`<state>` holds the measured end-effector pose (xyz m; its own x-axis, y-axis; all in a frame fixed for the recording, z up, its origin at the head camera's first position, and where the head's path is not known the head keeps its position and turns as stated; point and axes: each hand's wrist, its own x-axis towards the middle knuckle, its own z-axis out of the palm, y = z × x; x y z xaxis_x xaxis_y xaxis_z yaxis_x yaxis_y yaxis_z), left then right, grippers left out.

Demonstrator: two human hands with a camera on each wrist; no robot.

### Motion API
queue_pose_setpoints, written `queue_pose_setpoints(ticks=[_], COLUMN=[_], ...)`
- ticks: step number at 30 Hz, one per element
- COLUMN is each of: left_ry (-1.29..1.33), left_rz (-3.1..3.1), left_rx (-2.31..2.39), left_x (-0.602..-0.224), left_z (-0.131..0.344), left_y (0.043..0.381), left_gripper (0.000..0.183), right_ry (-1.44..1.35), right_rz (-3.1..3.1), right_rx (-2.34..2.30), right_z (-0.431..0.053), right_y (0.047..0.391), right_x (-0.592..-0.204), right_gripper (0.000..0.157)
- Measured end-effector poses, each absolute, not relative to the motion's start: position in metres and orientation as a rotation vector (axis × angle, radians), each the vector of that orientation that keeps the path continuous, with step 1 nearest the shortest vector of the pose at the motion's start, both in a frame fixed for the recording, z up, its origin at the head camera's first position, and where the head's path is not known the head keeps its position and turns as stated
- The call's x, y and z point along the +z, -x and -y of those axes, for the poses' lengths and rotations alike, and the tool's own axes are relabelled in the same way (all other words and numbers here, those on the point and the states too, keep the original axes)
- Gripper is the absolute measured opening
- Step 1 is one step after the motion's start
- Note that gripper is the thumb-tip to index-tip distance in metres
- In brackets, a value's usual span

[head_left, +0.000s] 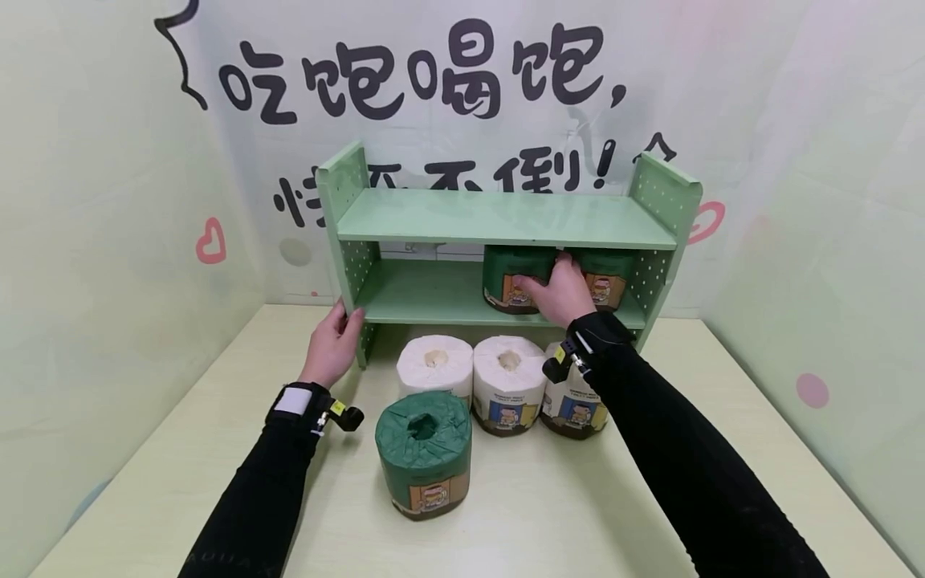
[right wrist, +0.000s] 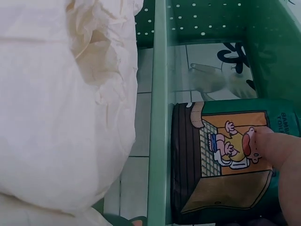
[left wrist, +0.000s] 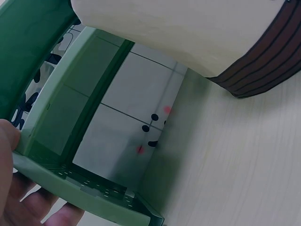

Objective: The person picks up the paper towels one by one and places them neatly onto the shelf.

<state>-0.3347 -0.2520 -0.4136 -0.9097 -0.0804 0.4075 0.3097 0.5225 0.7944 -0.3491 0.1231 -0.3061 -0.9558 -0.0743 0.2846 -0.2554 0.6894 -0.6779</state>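
A pale green two-tier shelf stands at the back of the table. At its left side panel, my left hand grips the edge, thumb on one side and fingers on the other. My right hand holds a green-wrapped toilet roll on the lower tier. In the right wrist view its thumb presses the printed front of that roll; the other fingers are hidden. Beside it, at the tier's right end, is another green toilet roll, partly behind the hand.
Three white toilet rolls stand in a row before the shelf, the right one partly covered by my right forearm. Closer to me on the table stands one more green toilet roll. Behind the shelf hangs a printed cloth.
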Motion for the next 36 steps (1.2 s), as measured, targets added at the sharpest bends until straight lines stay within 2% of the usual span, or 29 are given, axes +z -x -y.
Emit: queue_pose_setpoints(ticks=[6, 21, 24, 28, 32, 36], left_ry=[0.183, 0.184, 0.186, 0.19, 0.201, 0.206], left_rz=[2.376, 2.377, 2.377, 2.367, 2.356, 2.358], left_rx=[-1.346, -1.341, -1.34, -1.337, -1.339, -1.338], left_x=[-0.415, -0.416, -0.417, -0.417, -0.415, -0.414], left_z=[0.251, 0.252, 0.252, 0.252, 0.252, 0.252], left_y=[0.332, 0.332, 0.332, 0.333, 0.334, 0.334], left_gripper=[0.051, 0.051, 0.051, 0.051, 0.05, 0.05], right_ry=[-0.302, -0.317, -0.319, -0.386, -0.487, -0.551], right_rz=[2.656, 2.637, 2.615, 2.576, 2.525, 2.496], right_rx=[1.149, 1.276, 1.294, 1.271, 1.366, 1.413], right_z=[-0.125, -0.133, -0.135, -0.143, -0.143, -0.135], right_y=[0.349, 0.327, 0.327, 0.338, 0.32, 0.281], right_x=[-0.309, -0.309, -0.316, -0.339, -0.34, -0.323], right_gripper=[0.087, 0.1, 0.101, 0.095, 0.089, 0.085])
